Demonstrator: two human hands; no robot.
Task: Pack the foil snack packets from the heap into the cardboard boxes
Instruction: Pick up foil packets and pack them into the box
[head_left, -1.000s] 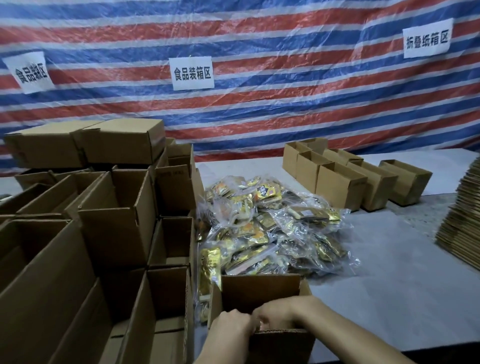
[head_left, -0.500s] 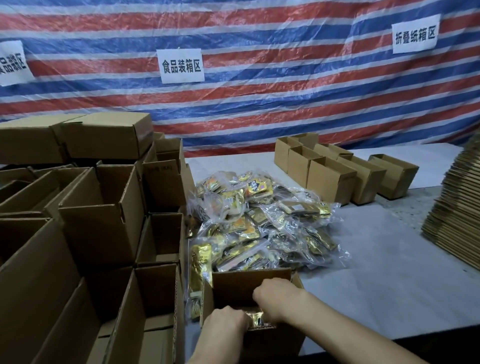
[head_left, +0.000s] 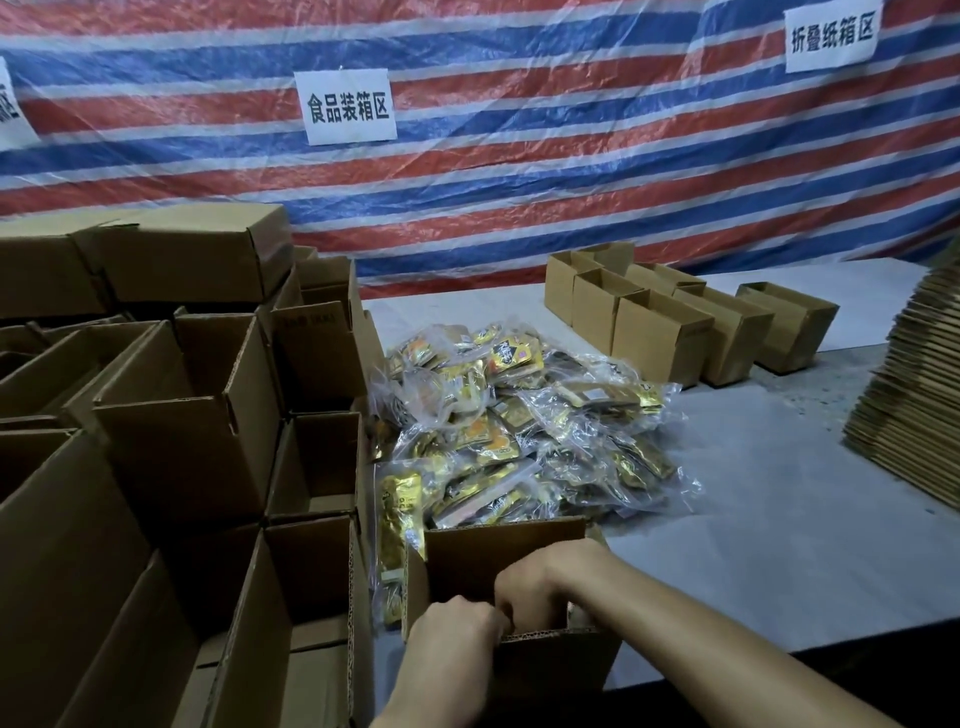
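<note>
In the head view the open cardboard box (head_left: 519, 551) sits at the near bench (head_left: 779, 519) edge, right against the heap (head_left: 519, 431) of foil snack packets, so each load travels little. The left hand (head_left: 457, 631) curls over its near rim, seemingly steadying it; the right hand (head_left: 540, 584) reaches inside, fingers curled, whether on anything I cannot tell. The gold packet seen between them earlier is now hidden
</note>
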